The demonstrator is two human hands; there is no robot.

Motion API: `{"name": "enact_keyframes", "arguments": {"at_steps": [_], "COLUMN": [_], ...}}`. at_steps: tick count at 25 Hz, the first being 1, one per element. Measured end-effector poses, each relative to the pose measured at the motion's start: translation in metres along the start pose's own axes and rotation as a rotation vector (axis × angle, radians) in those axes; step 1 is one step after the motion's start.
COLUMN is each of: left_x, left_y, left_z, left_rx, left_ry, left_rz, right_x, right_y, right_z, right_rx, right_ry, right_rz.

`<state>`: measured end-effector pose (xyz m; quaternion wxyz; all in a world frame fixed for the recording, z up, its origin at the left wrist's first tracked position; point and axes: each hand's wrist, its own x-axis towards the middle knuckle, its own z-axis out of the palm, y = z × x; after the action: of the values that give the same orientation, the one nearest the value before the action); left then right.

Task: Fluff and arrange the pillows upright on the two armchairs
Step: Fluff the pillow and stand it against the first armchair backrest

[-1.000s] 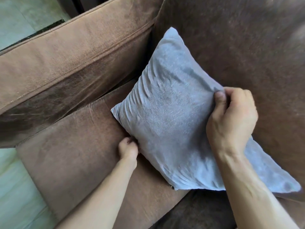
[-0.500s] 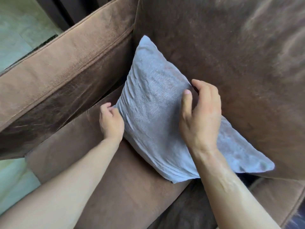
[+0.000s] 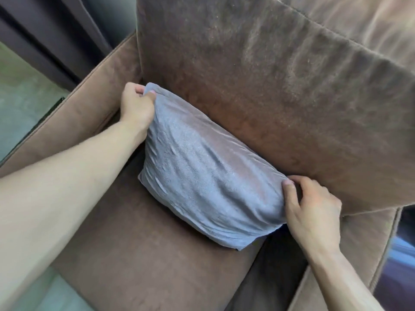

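Observation:
A grey-blue pillow [image 3: 202, 173] stands on the seat of a brown suede armchair [image 3: 139, 250], leaning against its back cushion [image 3: 280, 86]. My left hand [image 3: 137, 104] pinches the pillow's upper left corner between thumb and fingers. My right hand [image 3: 312, 209] grips the pillow's upper right corner, thumb on the front and fingers behind it. The pillow's lower edge rests on the seat, its lower right corner near the gap beside the right armrest.
The left armrest [image 3: 74, 115] runs along the left side, the right armrest [image 3: 368, 250] along the right. Dark curtains [image 3: 67, 34] hang behind the chair at the upper left. Pale floor [image 3: 20, 104] shows at the left.
The pillow has turned from a diamond tilt to sit level against the back cushion. My left hand moved up to its top left corner, my right hand slid out to its right corner.

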<state>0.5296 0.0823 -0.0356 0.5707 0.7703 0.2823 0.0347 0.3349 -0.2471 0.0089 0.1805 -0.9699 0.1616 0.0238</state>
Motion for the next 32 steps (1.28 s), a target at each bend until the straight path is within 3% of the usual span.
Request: {"name": "enact_keyframes", "arguments": {"at_steps": [4, 8, 11, 14, 16, 17, 19, 21, 24, 26, 27, 29, 31, 32], "left_x": [-0.004, -0.002, -0.009, -0.029, -0.063, -0.090, -0.141, -0.156, -0.102, -0.081, -0.089, -0.137, -0.196, -0.221], "left_y": [0.007, 0.012, 0.006, 0.008, 0.009, 0.004, -0.021, -0.038, -0.039, -0.023, -0.015, -0.005, 0.001, 0.002], "left_z": [-0.001, -0.004, 0.003, 0.007, 0.008, 0.010, 0.015, 0.013, -0.009, -0.022, -0.019, 0.014, 0.065, 0.092], "left_rx": [-0.019, 0.152, 0.311, 0.470, 0.597, 0.687, 0.937, 1.169, 1.376, 1.329, 1.259, 1.073, 0.909, 0.842], "left_ry": [-0.217, -0.042, 0.046, 0.093, 0.123, 0.034, -0.315, -0.527, -0.356, -0.211, -0.218, -0.372, -0.602, -0.642], "left_rz": [-0.076, 0.022, 0.095, 0.142, 0.441, 0.683, 1.135, 1.277, 1.096, 0.881, 0.894, 1.142, 1.379, 1.436], "right_x": [-0.017, -0.012, 0.000, -0.008, -0.028, -0.037, -0.054, -0.060, -0.058, -0.062, -0.065, -0.075, -0.088, -0.093], "right_y": [0.020, 0.020, 0.013, 0.010, -0.007, -0.017, -0.031, -0.017, 0.034, 0.060, 0.062, 0.052, 0.038, 0.037], "right_z": [-0.004, -0.001, 0.003, 0.000, 0.001, 0.006, 0.024, 0.034, 0.023, 0.021, 0.024, 0.049, 0.089, 0.113], "right_rx": [0.180, 0.358, 0.445, 0.322, 0.229, 0.216, 0.176, 0.141, 0.180, 0.410, 0.585, 0.842, 0.913, 0.914], "right_ry": [0.070, 0.274, 0.301, 0.332, 0.411, 0.396, 0.243, 0.127, 0.188, 0.275, 0.290, 0.223, 0.039, -0.064], "right_rz": [0.054, 0.156, 0.271, 0.245, 0.084, -0.024, -0.176, -0.173, 0.104, 0.370, 0.525, 0.786, 1.003, 1.101]}}
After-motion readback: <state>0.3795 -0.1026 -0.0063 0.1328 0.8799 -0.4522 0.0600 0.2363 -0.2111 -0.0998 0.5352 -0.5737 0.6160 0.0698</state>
